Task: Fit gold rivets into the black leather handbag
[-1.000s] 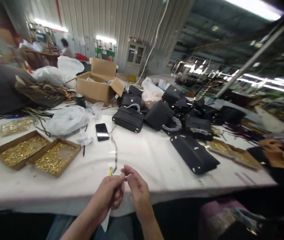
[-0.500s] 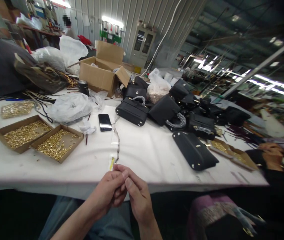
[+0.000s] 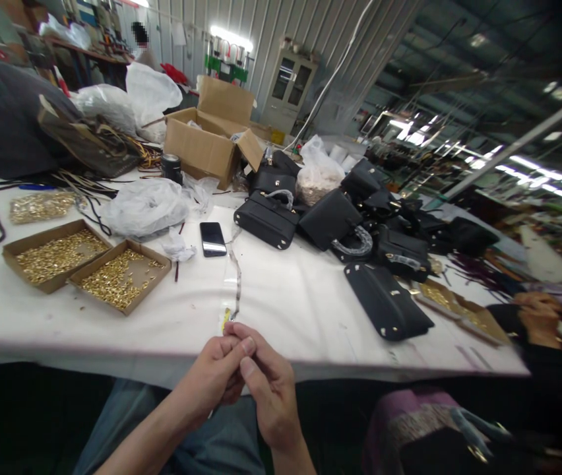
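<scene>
Both of my hands meet in front of me at the table's near edge, fingers pressed together. My left hand [image 3: 221,366] is closed, its thumb lying along the bent fingers. My right hand [image 3: 274,389] pinches against the left fingertips. Whatever lies between them is hidden; a small pale tip pokes out below the left hand. Just beyond the fingertips lies a small yellow tag [image 3: 226,318], beside the near end of a narrow brownish strip [image 3: 238,284]. That strip runs back toward a black phone [image 3: 212,239] on the white table [image 3: 281,303].
Two cardboard trays [image 3: 127,308] of small gold metal pieces stand at left, near a clear plastic bag [image 3: 147,208]. Several black handbags [image 3: 384,300] fill the right side. Behind stands an open cardboard box [image 3: 199,152]. At far right, another person's hands [image 3: 538,316] show beside more trays.
The view has shifted slightly, so the table's contents appear a little farther right. My hands stay together, with only a small shift of the right thumb and fingers.
</scene>
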A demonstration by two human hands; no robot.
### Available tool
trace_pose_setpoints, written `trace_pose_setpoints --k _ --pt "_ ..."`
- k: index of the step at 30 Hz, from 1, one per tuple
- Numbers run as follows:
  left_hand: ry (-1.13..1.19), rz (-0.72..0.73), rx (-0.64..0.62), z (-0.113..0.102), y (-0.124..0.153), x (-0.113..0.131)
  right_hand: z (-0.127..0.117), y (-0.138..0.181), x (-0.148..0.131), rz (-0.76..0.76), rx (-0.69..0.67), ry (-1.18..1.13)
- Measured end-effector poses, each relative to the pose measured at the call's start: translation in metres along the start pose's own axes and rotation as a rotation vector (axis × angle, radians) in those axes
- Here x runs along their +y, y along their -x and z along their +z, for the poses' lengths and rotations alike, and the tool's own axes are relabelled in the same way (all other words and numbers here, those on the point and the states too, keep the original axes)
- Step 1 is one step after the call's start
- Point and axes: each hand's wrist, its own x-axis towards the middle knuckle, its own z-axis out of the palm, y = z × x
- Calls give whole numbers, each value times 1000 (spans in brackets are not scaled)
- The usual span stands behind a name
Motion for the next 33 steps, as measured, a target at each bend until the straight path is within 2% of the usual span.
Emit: trace_pose_setpoints --k 6,12,17,24,29,33 --pt "-17 16 -9 -4 3 0 -1 0 -8 -33 -68 92" --pt "-47 30 -2 -3 4 5 -1 1 -2 -37 -124 17" --pt "-91 36 31 -1 6 6 7 4 6 -9 -60 -109" --pt "-84 35 76 -4 9 0 10 5 4 -1 -58 -96" --pt "38 -31 -26 -4 18 8 4 2 -3 -1 -59 -35" --pt "120 -67 -89 -5 24 11 7 2 -1 78 10 -175"
